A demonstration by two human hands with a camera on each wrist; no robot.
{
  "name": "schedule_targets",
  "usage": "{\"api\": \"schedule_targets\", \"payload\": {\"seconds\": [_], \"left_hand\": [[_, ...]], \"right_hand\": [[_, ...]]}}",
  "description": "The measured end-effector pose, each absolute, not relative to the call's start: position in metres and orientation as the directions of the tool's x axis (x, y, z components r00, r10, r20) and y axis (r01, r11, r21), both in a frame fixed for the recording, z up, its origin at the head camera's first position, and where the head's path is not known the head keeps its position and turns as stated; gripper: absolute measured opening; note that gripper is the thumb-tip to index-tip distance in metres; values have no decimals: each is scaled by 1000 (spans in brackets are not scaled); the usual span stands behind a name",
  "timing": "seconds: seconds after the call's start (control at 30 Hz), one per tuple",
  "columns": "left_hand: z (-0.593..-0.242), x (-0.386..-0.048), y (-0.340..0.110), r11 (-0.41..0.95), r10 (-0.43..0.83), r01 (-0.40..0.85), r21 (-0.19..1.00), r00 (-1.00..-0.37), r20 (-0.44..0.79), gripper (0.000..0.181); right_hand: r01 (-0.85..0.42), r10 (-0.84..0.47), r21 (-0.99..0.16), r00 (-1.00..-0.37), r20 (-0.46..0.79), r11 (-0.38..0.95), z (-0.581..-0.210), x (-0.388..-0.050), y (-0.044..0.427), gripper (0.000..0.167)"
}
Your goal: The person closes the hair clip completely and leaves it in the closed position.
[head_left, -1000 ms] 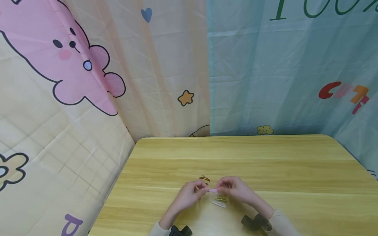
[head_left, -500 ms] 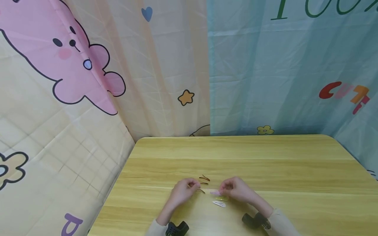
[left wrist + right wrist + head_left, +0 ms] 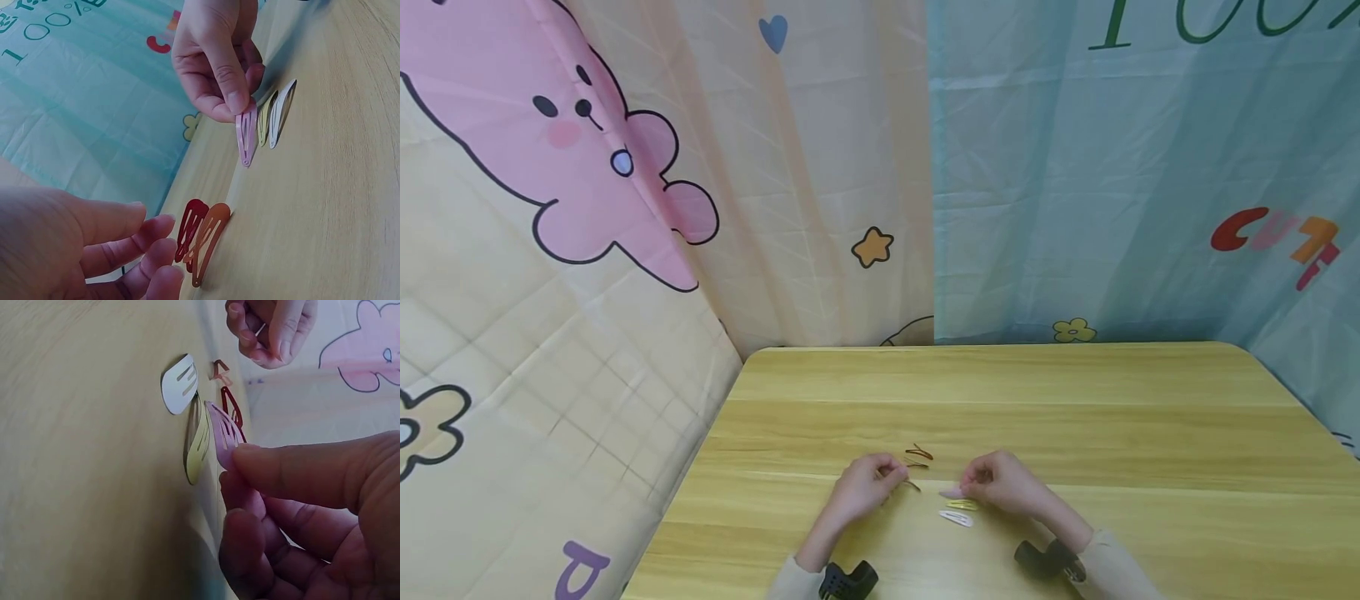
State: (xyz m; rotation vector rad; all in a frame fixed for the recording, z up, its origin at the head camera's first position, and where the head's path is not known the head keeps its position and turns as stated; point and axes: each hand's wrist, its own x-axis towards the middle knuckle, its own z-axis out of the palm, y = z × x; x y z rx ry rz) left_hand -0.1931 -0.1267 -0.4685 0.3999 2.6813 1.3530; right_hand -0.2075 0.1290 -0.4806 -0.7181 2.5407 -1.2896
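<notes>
Between thumb and forefinger, my right hand [image 3: 306, 506] pinches the wide end of a pink snap clip [image 3: 222, 434], held beside a yellow clip [image 3: 198, 447] and a white clip [image 3: 179, 384] on the table. My left hand [image 3: 867, 485] hovers to the left with relaxed fingers; in the left wrist view nothing sits between its thumb and fingers. Near its fingertips lie an orange clip [image 3: 211, 240] and a dark red clip [image 3: 189, 228]. In the head view a brownish clip [image 3: 913, 485] shows by the left fingertips, partly hidden.
The wooden table [image 3: 1075, 417] reaches back to a printed curtain [image 3: 1037, 167]. Another printed cloth [image 3: 587, 375] hangs along the left side. Black wrist cameras [image 3: 848, 580] are strapped near both sleeves.
My left hand has let go of the pink clip and moved left, uncovering clips. My right hand has shifted slightly right with the pink clip, lowering it beside the yellow one.
</notes>
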Motion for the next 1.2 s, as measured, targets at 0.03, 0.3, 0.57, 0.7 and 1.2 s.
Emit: {"api": "schedule_targets", "payload": {"seconds": [0.03, 0.3, 0.57, 0.7, 1.2], "left_hand": [[-468, -193, -127, 564, 286, 185, 804, -958, 20, 15], [-470, -192, -126, 574, 302, 179, 799, -953, -3, 14], [-472, -192, -125, 582, 315, 187, 791, -949, -7, 16], [-472, -192, -125, 592, 318, 190, 783, -948, -10, 16], [-471, -192, -125, 601, 305, 189, 776, -952, -5, 16]], "right_hand": [[-330, -507, -796, -861, 34, 507, -481, -208, 129, 4], [-331, -509, -782, -861, 21, 528, -484, -207, 131, 4], [-316, -498, -786, -867, 12, 532, -485, -208, 132, 6], [-321, -492, -774, -870, 14, 546, -484, -207, 131, 7], [-321, -500, -781, -866, 13, 536, -483, -208, 131, 6]]}}
